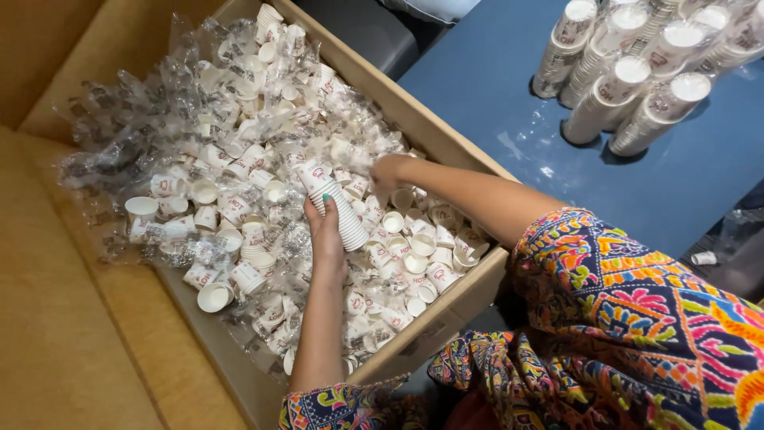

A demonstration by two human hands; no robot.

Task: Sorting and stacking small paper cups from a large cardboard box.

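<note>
Left hand grips a stack of paper cups above the cardboard box; right hand, fingers curled, reaches among loose cups inside the box. Stacked cups stand on the blue desk beside the box.

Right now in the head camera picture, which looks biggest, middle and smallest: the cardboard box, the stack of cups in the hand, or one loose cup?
1. The cardboard box, by far the biggest.
2. The stack of cups held in the left hand.
3. One loose cup, the smallest.
</note>
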